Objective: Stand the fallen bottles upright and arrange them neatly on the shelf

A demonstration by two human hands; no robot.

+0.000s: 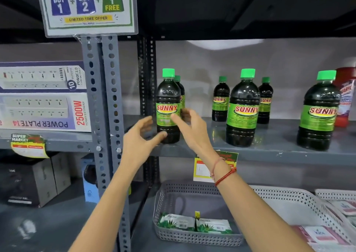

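Several dark bottles with green caps and green "SUNNY" labels stand upright on the grey metal shelf [269, 151]. The leftmost front bottle [168, 95] stands near the shelf's left end, with another bottle [181, 89] close behind it. My left hand [138, 136] is open just left of its base, fingers spread, thumb near the bottom. My right hand [189, 124] is open at its right side, fingers by the label, not gripping. A middle front bottle [243, 109] has two smaller-looking ones [220, 99] [265, 100] behind it. Another bottle [318, 113] stands at the right.
A red and white container [345, 97] stands at the far right. A perforated grey upright [105, 97] borders the shelf's left end. Power strip boxes [44, 97] fill the neighbouring shelf. Below, a grey basket [159, 203] holds packets, beside a white basket [300, 199].
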